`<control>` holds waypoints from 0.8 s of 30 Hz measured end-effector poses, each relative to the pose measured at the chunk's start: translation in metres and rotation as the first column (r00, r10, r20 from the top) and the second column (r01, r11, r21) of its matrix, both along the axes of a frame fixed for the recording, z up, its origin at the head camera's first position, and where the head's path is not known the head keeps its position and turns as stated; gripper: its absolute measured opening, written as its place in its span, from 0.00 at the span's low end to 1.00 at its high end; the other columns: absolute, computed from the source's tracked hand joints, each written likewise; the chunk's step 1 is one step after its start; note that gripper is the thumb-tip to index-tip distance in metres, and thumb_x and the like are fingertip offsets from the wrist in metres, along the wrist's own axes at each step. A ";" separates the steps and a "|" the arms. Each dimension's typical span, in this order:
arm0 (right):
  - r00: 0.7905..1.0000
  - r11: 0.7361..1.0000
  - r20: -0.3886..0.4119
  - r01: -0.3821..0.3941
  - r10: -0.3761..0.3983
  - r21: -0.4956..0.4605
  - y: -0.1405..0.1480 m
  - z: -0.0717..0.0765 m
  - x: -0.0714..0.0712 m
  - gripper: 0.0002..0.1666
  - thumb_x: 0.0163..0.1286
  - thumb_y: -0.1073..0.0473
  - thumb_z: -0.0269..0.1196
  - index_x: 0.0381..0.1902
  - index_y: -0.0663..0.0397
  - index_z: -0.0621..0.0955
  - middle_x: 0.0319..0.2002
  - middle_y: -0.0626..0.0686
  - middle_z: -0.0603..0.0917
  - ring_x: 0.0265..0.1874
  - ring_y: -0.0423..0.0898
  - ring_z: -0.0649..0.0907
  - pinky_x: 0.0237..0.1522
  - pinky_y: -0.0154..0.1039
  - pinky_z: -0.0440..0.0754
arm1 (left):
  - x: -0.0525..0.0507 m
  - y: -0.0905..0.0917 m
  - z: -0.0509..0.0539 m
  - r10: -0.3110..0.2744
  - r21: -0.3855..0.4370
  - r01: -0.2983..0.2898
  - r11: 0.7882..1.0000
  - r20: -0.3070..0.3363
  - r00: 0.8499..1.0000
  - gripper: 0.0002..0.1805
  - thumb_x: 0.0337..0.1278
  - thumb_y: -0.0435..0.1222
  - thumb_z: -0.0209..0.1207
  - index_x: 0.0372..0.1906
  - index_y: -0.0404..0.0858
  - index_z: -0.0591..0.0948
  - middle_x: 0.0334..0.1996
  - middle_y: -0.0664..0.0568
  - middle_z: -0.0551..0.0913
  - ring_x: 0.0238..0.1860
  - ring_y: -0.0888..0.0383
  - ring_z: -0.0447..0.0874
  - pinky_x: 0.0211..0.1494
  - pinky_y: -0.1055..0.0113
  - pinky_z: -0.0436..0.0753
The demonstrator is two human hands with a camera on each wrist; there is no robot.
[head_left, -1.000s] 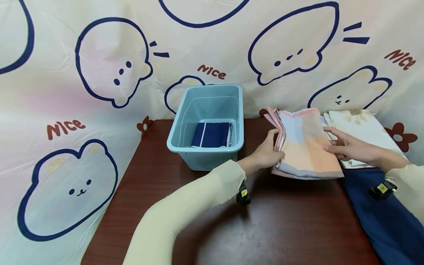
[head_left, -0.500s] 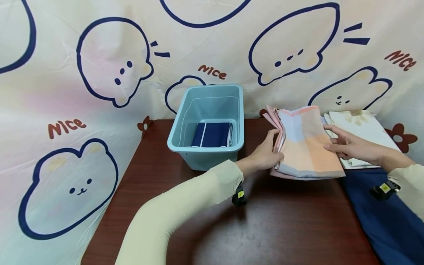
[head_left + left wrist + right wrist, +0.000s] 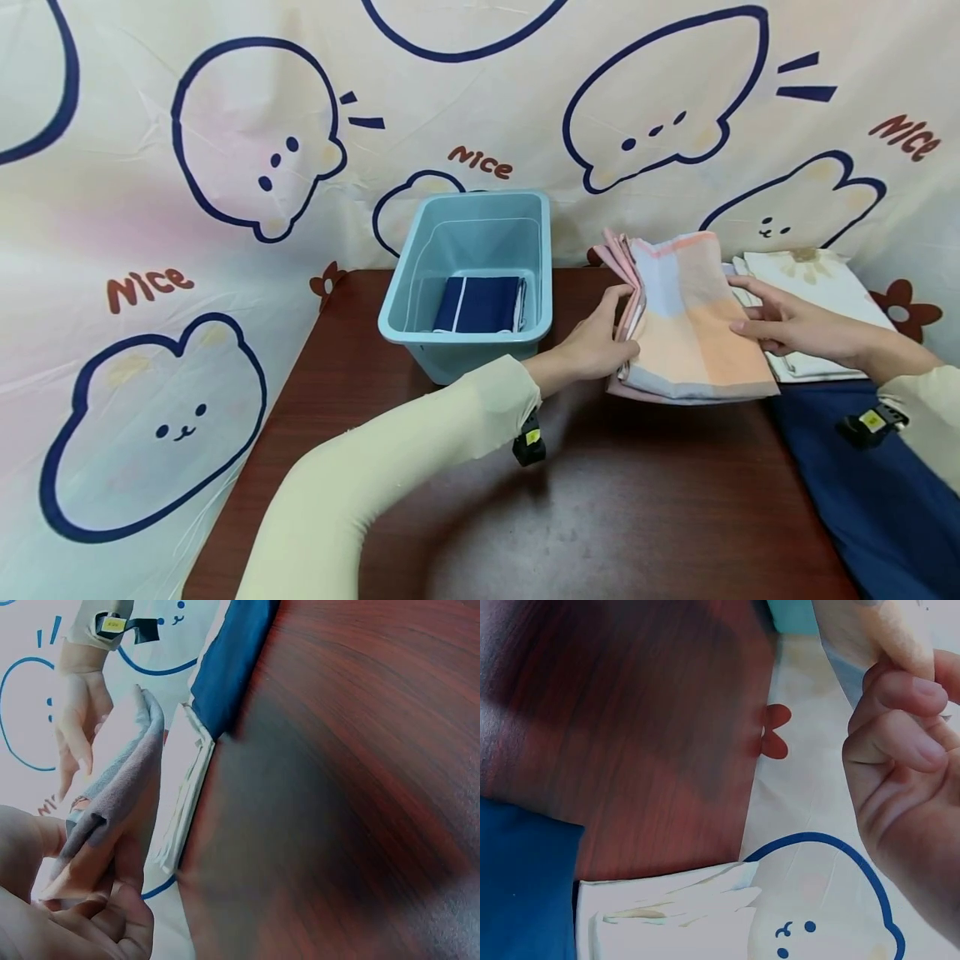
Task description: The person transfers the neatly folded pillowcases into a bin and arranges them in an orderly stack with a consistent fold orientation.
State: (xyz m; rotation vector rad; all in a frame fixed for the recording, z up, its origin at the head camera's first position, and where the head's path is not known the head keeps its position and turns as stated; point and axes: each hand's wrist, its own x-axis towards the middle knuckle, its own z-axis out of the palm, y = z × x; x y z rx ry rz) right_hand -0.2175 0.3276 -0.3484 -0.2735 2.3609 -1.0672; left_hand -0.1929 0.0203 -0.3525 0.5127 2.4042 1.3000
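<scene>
While the backdrop [image 3: 480, 100] is printed with outlines, the table [image 3: 645, 500] is draped at right with blue cloth [image 3: 847, 467]. A bin [image 3: 468, 360] is set near the back; right of it, a plaid [image 3: 690, 325] is held up beside a white cloth [image 3: 836, 287]. Navy fabric [image 3: 487, 305] is folded in the bin. The plaid's left side is gripped by the left hand [image 3: 595, 343], its right edge pinched by the right hand [image 3: 810, 332].
</scene>
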 end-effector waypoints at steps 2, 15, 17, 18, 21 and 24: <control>1.000 1.000 -0.005 0.001 -0.001 -0.005 -0.002 0.001 0.000 0.47 0.81 0.50 0.52 0.82 0.44 0.36 0.24 0.48 0.65 0.17 0.44 0.67 0.22 0.40 0.69 | 0.000 -0.002 0.002 -0.003 0.000 0.003 1.000 -0.003 1.000 0.43 0.64 0.33 0.57 0.79 0.54 0.51 0.27 0.51 0.75 0.20 0.60 0.71 0.36 0.68 0.73; 1.000 0.998 -0.019 0.003 -0.005 -0.059 -0.003 0.006 0.002 0.46 0.82 0.52 0.51 0.82 0.44 0.36 0.24 0.46 0.64 0.16 0.46 0.66 0.21 0.40 0.68 | -0.001 -0.009 0.011 -0.010 0.068 0.007 0.998 0.045 0.999 0.42 0.65 0.32 0.57 0.78 0.54 0.50 0.41 0.47 0.83 0.37 0.63 0.81 0.36 0.69 0.79; 1.000 0.998 -0.019 0.004 -0.005 -0.068 -0.003 0.007 0.003 0.46 0.82 0.52 0.50 0.82 0.44 0.36 0.24 0.46 0.64 0.16 0.46 0.65 0.21 0.40 0.68 | -0.001 -0.010 0.012 -0.010 0.090 0.004 0.996 0.064 0.998 0.42 0.65 0.32 0.57 0.78 0.53 0.50 0.44 0.45 0.84 0.41 0.63 0.82 0.37 0.69 0.80; 1.000 0.998 -0.018 0.006 -0.007 -0.069 -0.003 0.007 0.003 0.46 0.82 0.52 0.50 0.82 0.44 0.35 0.25 0.46 0.64 0.16 0.46 0.65 0.21 0.40 0.68 | -0.001 -0.010 0.012 -0.010 0.101 0.003 0.995 0.072 0.997 0.42 0.65 0.31 0.57 0.78 0.53 0.50 0.45 0.45 0.84 0.42 0.63 0.82 0.37 0.69 0.80; 1.000 0.998 -0.016 0.013 -0.014 -0.065 -0.002 0.008 0.004 0.46 0.82 0.51 0.50 0.82 0.45 0.35 0.25 0.47 0.65 0.16 0.46 0.66 0.22 0.41 0.68 | -0.001 -0.011 0.014 -0.017 0.128 0.006 0.992 0.090 0.996 0.42 0.66 0.31 0.56 0.78 0.53 0.50 0.45 0.43 0.83 0.42 0.61 0.82 0.36 0.69 0.81; 1.000 0.998 -0.014 0.021 -0.022 -0.061 -0.002 0.008 0.006 0.46 0.82 0.51 0.50 0.82 0.46 0.35 0.26 0.47 0.66 0.17 0.45 0.67 0.22 0.41 0.69 | 0.000 -0.011 0.015 -0.024 0.141 0.010 0.990 0.095 0.995 0.42 0.66 0.31 0.56 0.78 0.52 0.50 0.47 0.42 0.82 0.43 0.61 0.83 0.36 0.70 0.81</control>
